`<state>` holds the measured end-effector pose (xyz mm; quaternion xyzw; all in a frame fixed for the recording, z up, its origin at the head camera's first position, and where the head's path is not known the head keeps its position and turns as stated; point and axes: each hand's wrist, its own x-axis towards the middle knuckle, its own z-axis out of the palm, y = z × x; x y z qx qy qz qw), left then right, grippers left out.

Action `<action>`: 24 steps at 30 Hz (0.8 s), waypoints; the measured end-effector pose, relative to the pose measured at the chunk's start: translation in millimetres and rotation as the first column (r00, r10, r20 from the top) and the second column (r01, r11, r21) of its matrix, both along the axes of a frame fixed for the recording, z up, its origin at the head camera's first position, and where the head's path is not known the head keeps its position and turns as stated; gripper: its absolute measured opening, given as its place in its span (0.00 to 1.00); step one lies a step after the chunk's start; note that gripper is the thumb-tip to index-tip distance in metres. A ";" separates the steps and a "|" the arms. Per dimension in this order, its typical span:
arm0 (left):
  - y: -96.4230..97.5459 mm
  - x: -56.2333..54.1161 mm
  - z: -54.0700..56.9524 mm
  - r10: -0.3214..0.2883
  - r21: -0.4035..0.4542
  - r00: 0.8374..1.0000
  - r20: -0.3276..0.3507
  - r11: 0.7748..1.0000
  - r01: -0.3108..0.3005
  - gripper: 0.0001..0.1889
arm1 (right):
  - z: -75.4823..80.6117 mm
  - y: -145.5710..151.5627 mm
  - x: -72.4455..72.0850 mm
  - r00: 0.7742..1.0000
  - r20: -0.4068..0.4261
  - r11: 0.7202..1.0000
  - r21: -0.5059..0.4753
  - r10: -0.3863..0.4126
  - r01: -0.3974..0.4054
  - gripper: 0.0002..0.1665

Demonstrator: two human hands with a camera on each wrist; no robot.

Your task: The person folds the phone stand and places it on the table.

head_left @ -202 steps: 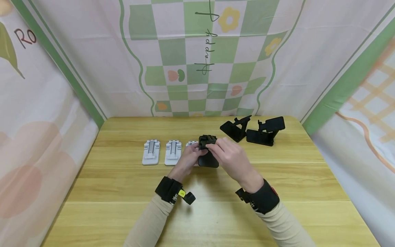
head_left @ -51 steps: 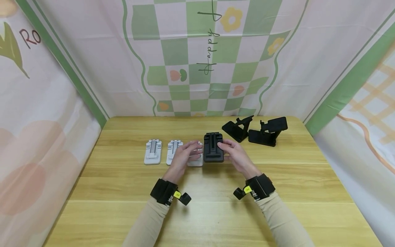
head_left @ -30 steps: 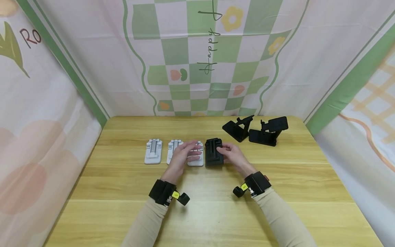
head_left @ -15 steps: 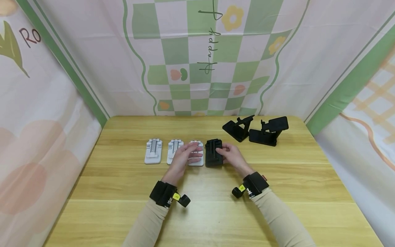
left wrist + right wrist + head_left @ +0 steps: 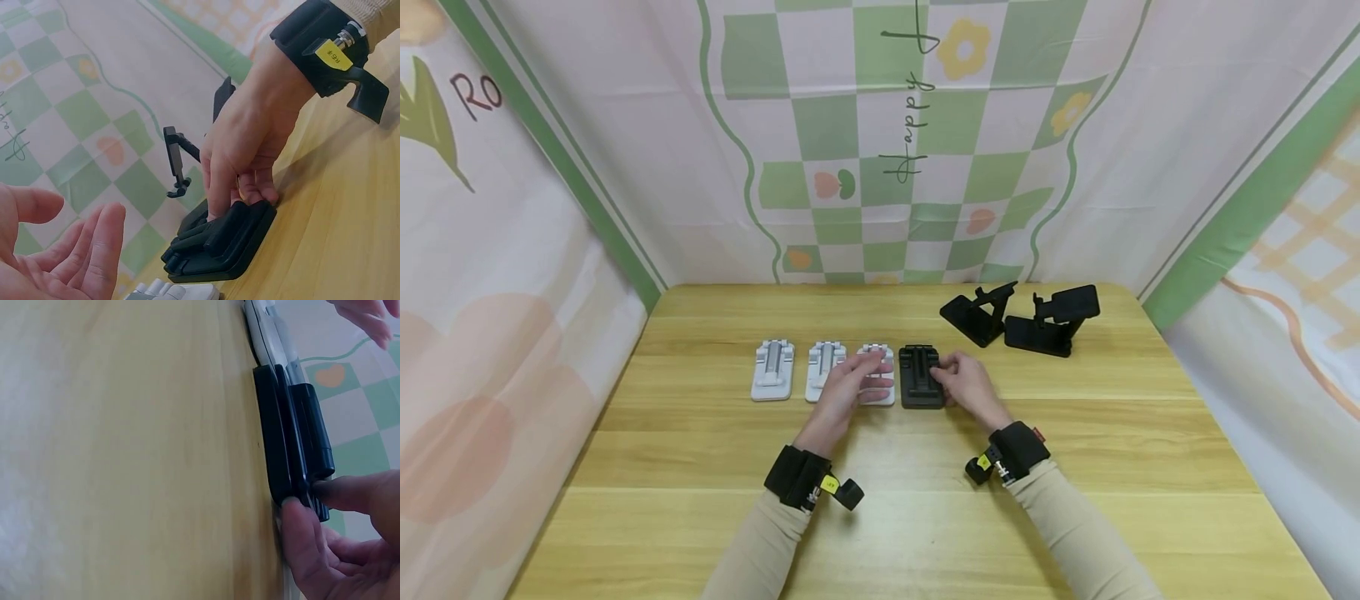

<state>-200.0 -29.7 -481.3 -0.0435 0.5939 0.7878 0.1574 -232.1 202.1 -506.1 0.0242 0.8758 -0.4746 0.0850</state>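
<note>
A folded black phone stand [image 5: 920,383] lies flat on the table at the right end of a row of folded white phone stands. My right hand [image 5: 967,385] pinches its right edge, thumb on top and fingers at the side, as the right wrist view shows. My left hand [image 5: 846,387] hovers with relaxed fingers over the white stands, holding nothing. It partly covers the middle white phone stand [image 5: 822,358] and the right white phone stand [image 5: 883,396]. The left white phone stand [image 5: 772,371] is in full sight.
Two unfolded black phone stands, the nearer-to-centre stand [image 5: 981,321] and the far-right stand [image 5: 1048,321], stand at the back right of the wooden table [image 5: 895,517]. A patterned cloth [image 5: 880,225] hangs behind the table's back edge.
Earlier both hands worked on the black phone stand in the air. It has since been folded and lowered beside the white row by the right hand; the left hand let go and moved left.
</note>
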 end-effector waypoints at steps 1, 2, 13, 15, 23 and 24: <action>0.1 0.1 -0.2 -0.002 0.001 1.000 -0.001 1.000 0.002 0.23 | -0.4 0.3 0.2 1.000 0.000 1.000 -0.005 0.001 -0.001 0.21; 0.2 0.2 -0.4 -0.004 0.002 1.000 -0.001 1.000 0.004 0.23 | -0.8 0.6 0.2 1.000 -0.001 1.000 -0.010 0.004 -0.004 0.21; 2.0 0.2 -2.3 -0.009 -0.015 1.000 0.006 1.000 0.010 0.21 | -3.3 3.0 -0.7 1.000 0.003 1.000 -0.027 0.015 -0.015 0.22; 2.6 1.1 -2.9 -0.009 -0.018 1.000 0.005 1.000 0.009 0.21 | -3.1 4.7 -0.4 1.000 -0.012 1.000 -0.008 0.017 -0.017 0.22; 3.0 3.9 -4.8 -0.009 -0.001 1.000 0.008 1.000 0.009 0.21 | -0.5 13.8 -5.4 0.946 -0.223 0.971 -0.012 -0.237 0.240 0.31; 2.8 3.9 -5.0 -0.010 -0.001 1.000 0.009 1.000 0.010 0.21 | 0.2 15.6 -7.2 0.926 -0.251 0.959 -0.047 -0.281 0.278 0.32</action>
